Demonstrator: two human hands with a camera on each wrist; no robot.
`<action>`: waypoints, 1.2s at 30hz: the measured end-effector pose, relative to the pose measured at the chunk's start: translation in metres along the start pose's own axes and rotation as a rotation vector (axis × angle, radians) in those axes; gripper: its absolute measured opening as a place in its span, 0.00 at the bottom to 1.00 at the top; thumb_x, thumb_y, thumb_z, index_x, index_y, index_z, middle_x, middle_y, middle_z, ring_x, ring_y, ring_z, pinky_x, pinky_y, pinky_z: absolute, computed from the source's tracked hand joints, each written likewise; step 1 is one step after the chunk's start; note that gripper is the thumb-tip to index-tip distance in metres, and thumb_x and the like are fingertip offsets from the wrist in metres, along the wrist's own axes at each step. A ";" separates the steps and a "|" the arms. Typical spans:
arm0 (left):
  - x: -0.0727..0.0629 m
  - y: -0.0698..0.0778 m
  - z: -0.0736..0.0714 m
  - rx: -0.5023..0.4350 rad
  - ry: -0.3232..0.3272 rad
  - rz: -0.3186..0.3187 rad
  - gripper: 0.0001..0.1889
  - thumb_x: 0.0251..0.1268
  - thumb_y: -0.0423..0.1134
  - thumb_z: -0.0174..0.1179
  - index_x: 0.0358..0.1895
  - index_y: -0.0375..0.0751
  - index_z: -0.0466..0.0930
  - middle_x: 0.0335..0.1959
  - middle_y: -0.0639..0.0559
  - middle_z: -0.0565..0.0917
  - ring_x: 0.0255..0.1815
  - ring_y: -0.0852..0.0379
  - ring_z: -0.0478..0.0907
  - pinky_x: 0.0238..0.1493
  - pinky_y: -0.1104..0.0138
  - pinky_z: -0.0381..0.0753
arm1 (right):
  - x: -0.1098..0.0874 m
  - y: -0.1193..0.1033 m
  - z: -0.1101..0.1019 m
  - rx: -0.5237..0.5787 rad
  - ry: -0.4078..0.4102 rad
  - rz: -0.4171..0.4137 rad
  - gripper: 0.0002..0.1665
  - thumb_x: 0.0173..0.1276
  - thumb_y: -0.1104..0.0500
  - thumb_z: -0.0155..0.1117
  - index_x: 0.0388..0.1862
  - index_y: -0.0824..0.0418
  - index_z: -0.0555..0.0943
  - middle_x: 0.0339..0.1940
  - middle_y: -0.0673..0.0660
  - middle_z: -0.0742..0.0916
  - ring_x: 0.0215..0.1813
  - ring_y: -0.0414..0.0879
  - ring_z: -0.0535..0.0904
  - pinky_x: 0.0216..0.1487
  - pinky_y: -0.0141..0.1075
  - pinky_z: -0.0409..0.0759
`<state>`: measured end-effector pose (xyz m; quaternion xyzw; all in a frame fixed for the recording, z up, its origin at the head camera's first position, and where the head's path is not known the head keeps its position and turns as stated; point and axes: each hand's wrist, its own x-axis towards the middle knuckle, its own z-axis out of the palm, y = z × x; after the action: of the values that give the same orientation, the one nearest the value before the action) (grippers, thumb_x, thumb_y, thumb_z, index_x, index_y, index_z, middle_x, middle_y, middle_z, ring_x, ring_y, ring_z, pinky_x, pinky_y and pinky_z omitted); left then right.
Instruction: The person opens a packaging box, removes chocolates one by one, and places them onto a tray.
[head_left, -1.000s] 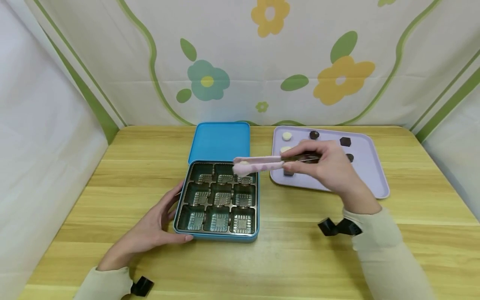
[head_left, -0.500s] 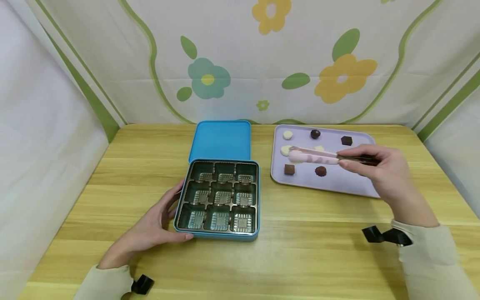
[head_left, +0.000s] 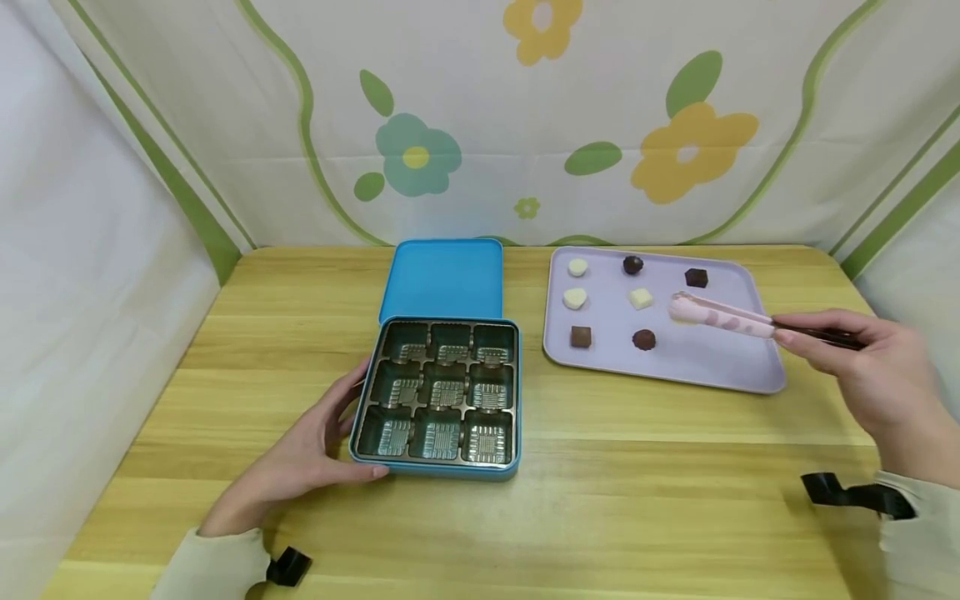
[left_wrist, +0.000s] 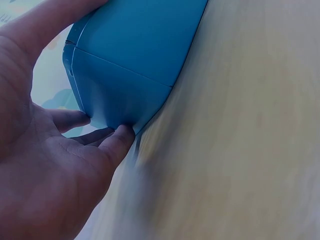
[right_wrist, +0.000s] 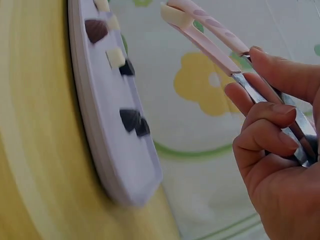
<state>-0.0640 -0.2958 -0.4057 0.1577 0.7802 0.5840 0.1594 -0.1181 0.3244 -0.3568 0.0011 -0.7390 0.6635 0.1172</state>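
My right hand (head_left: 896,379) holds a pair of tongs (head_left: 727,321) with pale pink paw-shaped tips, above the right half of the lilac tray (head_left: 712,367). Between the tips in the right wrist view is a cream-coloured chocolate (right_wrist: 176,19). My left hand (head_left: 300,462) grips the near left corner of a blue tin (head_left: 472,472), thumb along the front and fingertips against the left side. Inside the tin sits a dark plastic insert (head_left: 442,408) whose square compartments hold nothing. In the left wrist view the blue tin wall (left_wrist: 120,75) shows between thumb and fingers.
On the tray lie white chocolates (head_left: 574,298), a brown square chocolate (head_left: 581,337), a round dark one (head_left: 643,339) and several others. A blue lid (head_left: 446,275) lies behind the tin. A flowered cloth (head_left: 480,167) hangs at the table's back edge.
My right hand has carried the tongs and the cream-coloured chocolate from over the tin's far right compartment rightwards to above the tray's right side. My left hand stays on the tin.
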 end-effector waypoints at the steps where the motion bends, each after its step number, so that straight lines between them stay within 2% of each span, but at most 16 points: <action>1: 0.000 0.000 0.000 0.001 0.000 -0.002 0.69 0.54 0.30 0.83 0.91 0.59 0.41 0.90 0.39 0.48 0.85 0.28 0.54 0.71 0.81 0.68 | -0.001 0.003 -0.005 0.021 0.003 -0.003 0.13 0.67 0.78 0.72 0.49 0.71 0.92 0.39 0.46 0.96 0.41 0.34 0.87 0.33 0.21 0.81; 4: -0.001 0.000 -0.001 0.009 0.007 -0.014 0.69 0.53 0.31 0.83 0.90 0.60 0.41 0.89 0.38 0.50 0.85 0.29 0.53 0.70 0.81 0.67 | -0.004 0.012 -0.019 0.116 0.009 -0.032 0.14 0.68 0.81 0.67 0.48 0.73 0.91 0.37 0.49 0.96 0.35 0.36 0.84 0.29 0.23 0.78; 8: -0.001 0.000 -0.002 0.019 0.012 -0.017 0.69 0.53 0.31 0.83 0.90 0.61 0.41 0.89 0.38 0.51 0.86 0.30 0.52 0.71 0.82 0.66 | -0.008 0.022 -0.033 0.099 0.024 -0.058 0.16 0.68 0.82 0.65 0.48 0.71 0.92 0.34 0.47 0.95 0.28 0.39 0.73 0.24 0.30 0.67; 10: -0.001 0.000 -0.002 0.020 0.007 -0.008 0.69 0.53 0.31 0.83 0.90 0.60 0.41 0.89 0.37 0.51 0.85 0.29 0.53 0.71 0.81 0.68 | -0.009 0.026 -0.038 0.068 0.021 -0.038 0.16 0.69 0.81 0.66 0.48 0.69 0.93 0.33 0.46 0.94 0.26 0.40 0.68 0.24 0.34 0.60; 12: -0.001 0.000 -0.002 0.019 0.004 0.000 0.69 0.53 0.30 0.83 0.91 0.59 0.41 0.89 0.37 0.50 0.85 0.28 0.54 0.70 0.80 0.69 | -0.009 0.028 -0.043 0.035 0.003 0.017 0.15 0.70 0.79 0.67 0.48 0.67 0.93 0.35 0.44 0.95 0.27 0.38 0.72 0.24 0.33 0.62; 14: -0.001 -0.001 -0.001 0.017 0.003 0.002 0.69 0.53 0.30 0.83 0.91 0.58 0.41 0.89 0.37 0.50 0.84 0.28 0.55 0.70 0.80 0.69 | -0.009 0.029 -0.046 -0.070 -0.007 0.085 0.13 0.72 0.75 0.69 0.48 0.64 0.94 0.35 0.40 0.95 0.29 0.34 0.74 0.25 0.31 0.63; 17: -0.001 -0.001 -0.001 0.012 0.004 -0.001 0.69 0.53 0.30 0.83 0.91 0.59 0.41 0.89 0.38 0.51 0.85 0.29 0.54 0.71 0.80 0.68 | -0.009 0.029 -0.050 -0.252 -0.028 0.184 0.11 0.74 0.68 0.71 0.49 0.59 0.95 0.37 0.33 0.94 0.36 0.28 0.82 0.30 0.24 0.73; 19: 0.000 -0.001 0.000 0.005 0.000 -0.003 0.69 0.53 0.30 0.83 0.91 0.59 0.41 0.89 0.38 0.50 0.85 0.29 0.53 0.71 0.80 0.68 | -0.008 0.029 -0.051 -0.347 -0.038 0.224 0.10 0.75 0.65 0.72 0.50 0.57 0.95 0.37 0.30 0.93 0.39 0.25 0.83 0.33 0.22 0.76; 24: 0.000 -0.001 -0.001 0.001 -0.007 0.003 0.69 0.53 0.29 0.82 0.91 0.58 0.40 0.89 0.36 0.49 0.84 0.26 0.55 0.70 0.79 0.70 | -0.008 0.029 -0.056 -0.301 -0.024 0.239 0.11 0.74 0.66 0.72 0.48 0.54 0.95 0.34 0.33 0.94 0.34 0.28 0.80 0.30 0.25 0.72; 30: 0.001 -0.001 0.000 0.017 -0.008 0.018 0.69 0.53 0.29 0.82 0.91 0.57 0.39 0.89 0.34 0.49 0.84 0.25 0.55 0.70 0.79 0.70 | -0.007 0.029 -0.054 -0.304 0.009 0.214 0.13 0.75 0.67 0.71 0.47 0.51 0.96 0.35 0.30 0.92 0.36 0.27 0.81 0.31 0.23 0.74; 33: 0.001 0.000 0.000 0.020 -0.007 0.018 0.69 0.54 0.29 0.82 0.91 0.57 0.39 0.89 0.34 0.49 0.83 0.24 0.55 0.70 0.78 0.71 | -0.007 0.028 -0.051 -0.308 0.048 0.205 0.13 0.75 0.67 0.71 0.46 0.49 0.96 0.29 0.30 0.89 0.31 0.33 0.72 0.26 0.29 0.65; 36: 0.001 0.000 0.000 0.016 -0.005 0.008 0.69 0.54 0.29 0.82 0.91 0.58 0.39 0.89 0.35 0.49 0.84 0.25 0.55 0.70 0.78 0.71 | -0.007 0.027 -0.050 -0.272 0.080 0.182 0.14 0.74 0.68 0.72 0.45 0.50 0.96 0.24 0.35 0.85 0.29 0.40 0.65 0.26 0.35 0.58</action>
<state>-0.0649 -0.2948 -0.4056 0.1635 0.7838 0.5780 0.1577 -0.1071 0.3758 -0.3800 -0.1083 -0.8139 0.5646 0.0847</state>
